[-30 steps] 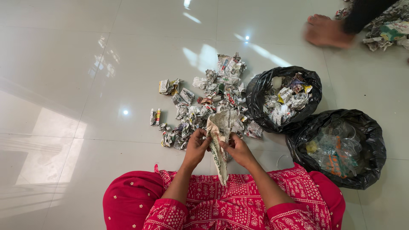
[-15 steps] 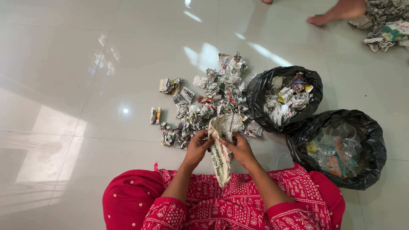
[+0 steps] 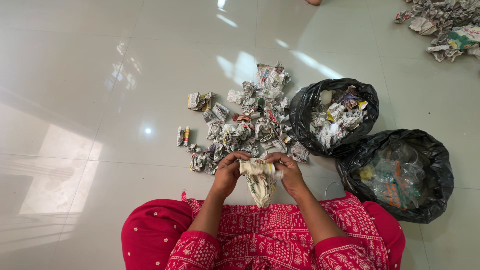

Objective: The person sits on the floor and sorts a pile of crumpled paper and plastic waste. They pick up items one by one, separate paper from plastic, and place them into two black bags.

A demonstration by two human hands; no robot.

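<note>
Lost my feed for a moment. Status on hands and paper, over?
Left hand and right hand both in grip on crumpled printed newspaper sheet. Loose pile of newspaper balls just ahead. Nothing in the way.

A heap of crumpled papers point(image 3: 245, 122) lies on the floor point(image 3: 100, 100) before the person. Right of it stands a bag point(image 3: 305, 110) with papers in it; a second bag point(image 3: 440, 170) sits further right, nearer the person, the two touching.

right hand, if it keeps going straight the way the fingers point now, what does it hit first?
The right hand points left, across the folded newspaper sheet it grips, so beyond that it would probably meet the left hand gripping the sheet's other side. Depth is unclear from this view.
</note>
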